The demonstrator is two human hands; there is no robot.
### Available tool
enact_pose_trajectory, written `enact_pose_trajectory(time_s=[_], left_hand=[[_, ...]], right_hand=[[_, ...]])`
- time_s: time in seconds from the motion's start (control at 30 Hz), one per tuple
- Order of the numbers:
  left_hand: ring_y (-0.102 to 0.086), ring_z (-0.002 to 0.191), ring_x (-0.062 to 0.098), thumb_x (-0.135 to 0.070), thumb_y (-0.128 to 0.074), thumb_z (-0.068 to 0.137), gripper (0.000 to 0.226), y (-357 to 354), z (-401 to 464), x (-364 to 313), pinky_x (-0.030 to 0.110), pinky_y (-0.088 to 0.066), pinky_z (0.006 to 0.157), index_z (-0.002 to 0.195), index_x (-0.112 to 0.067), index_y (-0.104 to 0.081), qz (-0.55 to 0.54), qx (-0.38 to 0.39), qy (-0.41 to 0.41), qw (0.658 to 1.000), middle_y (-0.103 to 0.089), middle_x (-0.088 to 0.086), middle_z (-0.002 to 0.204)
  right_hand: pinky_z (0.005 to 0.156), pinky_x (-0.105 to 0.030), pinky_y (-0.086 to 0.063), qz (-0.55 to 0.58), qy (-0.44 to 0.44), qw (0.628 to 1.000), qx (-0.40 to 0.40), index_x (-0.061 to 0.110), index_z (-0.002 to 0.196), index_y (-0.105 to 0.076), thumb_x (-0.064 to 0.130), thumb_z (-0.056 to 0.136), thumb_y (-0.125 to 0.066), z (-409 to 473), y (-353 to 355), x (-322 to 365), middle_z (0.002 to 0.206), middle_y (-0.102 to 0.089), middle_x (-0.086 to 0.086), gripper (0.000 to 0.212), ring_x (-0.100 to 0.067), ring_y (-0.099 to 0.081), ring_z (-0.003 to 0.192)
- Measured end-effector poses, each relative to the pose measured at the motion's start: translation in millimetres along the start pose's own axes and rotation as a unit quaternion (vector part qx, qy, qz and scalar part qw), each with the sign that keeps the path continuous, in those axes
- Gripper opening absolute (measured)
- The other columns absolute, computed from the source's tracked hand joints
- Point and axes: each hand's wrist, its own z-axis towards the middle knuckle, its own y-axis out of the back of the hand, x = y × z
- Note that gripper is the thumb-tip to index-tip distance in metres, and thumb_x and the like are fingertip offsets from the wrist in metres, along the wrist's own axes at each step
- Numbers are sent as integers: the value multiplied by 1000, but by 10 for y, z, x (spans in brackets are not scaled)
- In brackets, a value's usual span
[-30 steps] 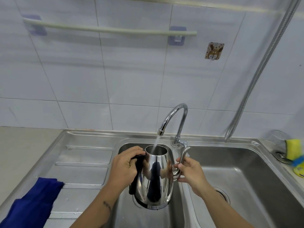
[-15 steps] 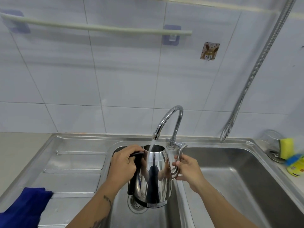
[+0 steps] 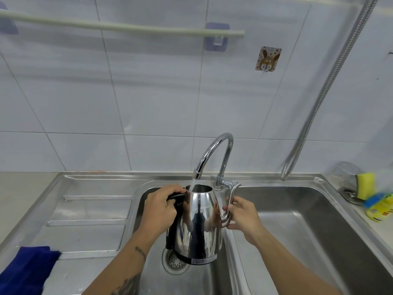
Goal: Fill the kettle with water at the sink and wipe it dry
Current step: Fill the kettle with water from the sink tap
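Note:
A shiny steel kettle (image 3: 197, 226) with a black handle and a thin curved spout is held upright over the left sink basin (image 3: 153, 273). My left hand (image 3: 159, 209) grips the black handle. My right hand (image 3: 242, 216) has its fingers around the spout. Water runs from the chrome tap (image 3: 214, 152) straight into the kettle's open top. A blue cloth (image 3: 25, 271) lies on the draining board at the lower left.
The steel draining board (image 3: 89, 211) is left of the basin, a second basin (image 3: 297, 231) is on the right. A yellow sponge (image 3: 365, 185) and a yellow bottle (image 3: 380, 209) sit at the far right. A metal hose (image 3: 331, 81) hangs along the tiled wall.
Both hands keep their hold on the kettle under the running tap. The view has tilted slightly, so the sink sits lower in the frame.

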Motion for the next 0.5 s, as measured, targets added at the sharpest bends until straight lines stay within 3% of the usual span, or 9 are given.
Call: enact_pose_trajectory(time_s=[0.13, 0.33, 0.5], left_hand=[[-67, 98, 3, 16, -52, 80, 60, 32, -15, 53, 29, -55, 92, 92, -39, -72, -9, -13, -26, 1000, -70, -25, 97], [-65, 101, 1, 17, -53, 79, 55, 81, -4, 13, 28, -53, 94, 94, -31, -75, 3, -36, -54, 998, -70, -23, 100], [-64, 102, -2, 17, -53, 78, 53, 142, -28, 22, 22, -51, 96, 95, -27, -76, 9, -48, -63, 997, -70, -26, 99]], right_hand=[[73, -52, -63, 10, 5, 1000, 15, 15, 105, -70, 0, 97, -50, -13, -8, 18, 97, -71, -11, 27, -30, -71, 79], [81, -51, -61, 19, 16, 999, 31, 19, 103, -71, -2, 99, -48, -29, 7, 32, 104, -71, -9, 32, -32, -73, 94], [69, -39, -63, 29, 21, 998, 42, 14, 109, -71, -10, 95, -47, -32, 27, 36, 95, -76, -6, 37, -25, -75, 87]])
